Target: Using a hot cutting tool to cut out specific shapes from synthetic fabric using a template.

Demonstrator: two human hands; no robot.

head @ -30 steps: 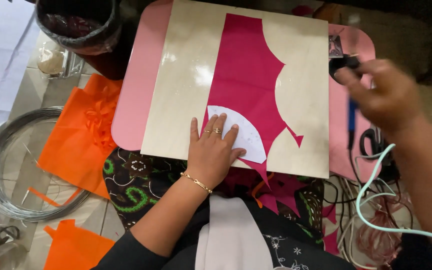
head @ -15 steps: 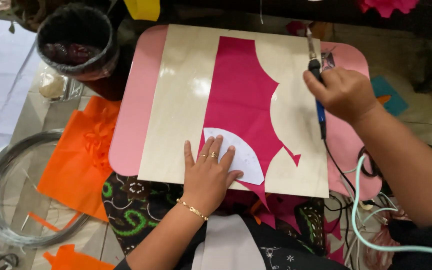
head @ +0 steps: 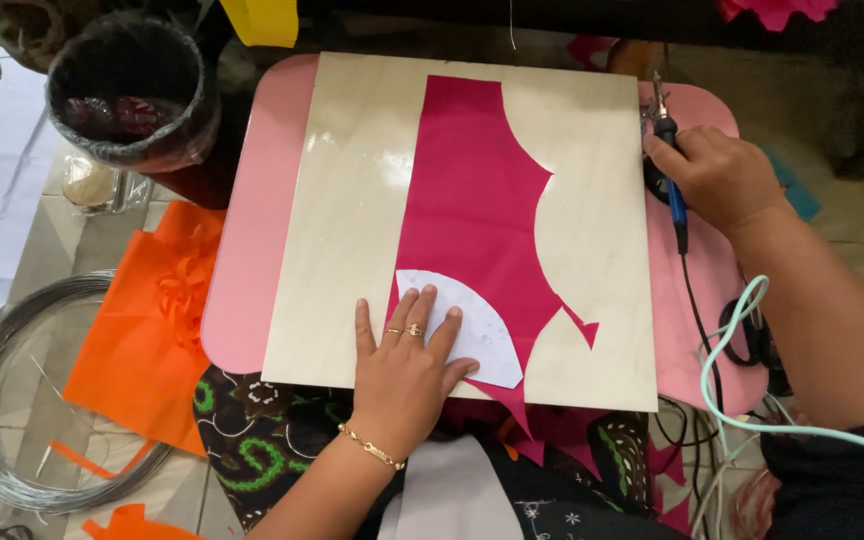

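A blue-handled hot cutting tool (head: 674, 180) is held in the closed grip of the right hand (head: 717, 178), beyond the board's right edge. The left hand (head: 404, 372) is spread flat on a white fan-shaped template (head: 482, 330) over magenta fabric (head: 472, 215) on the pale wooden board (head: 592, 250). If pressure eased, the template could slip; fingertips (head: 426, 296) near its edge could be burned.
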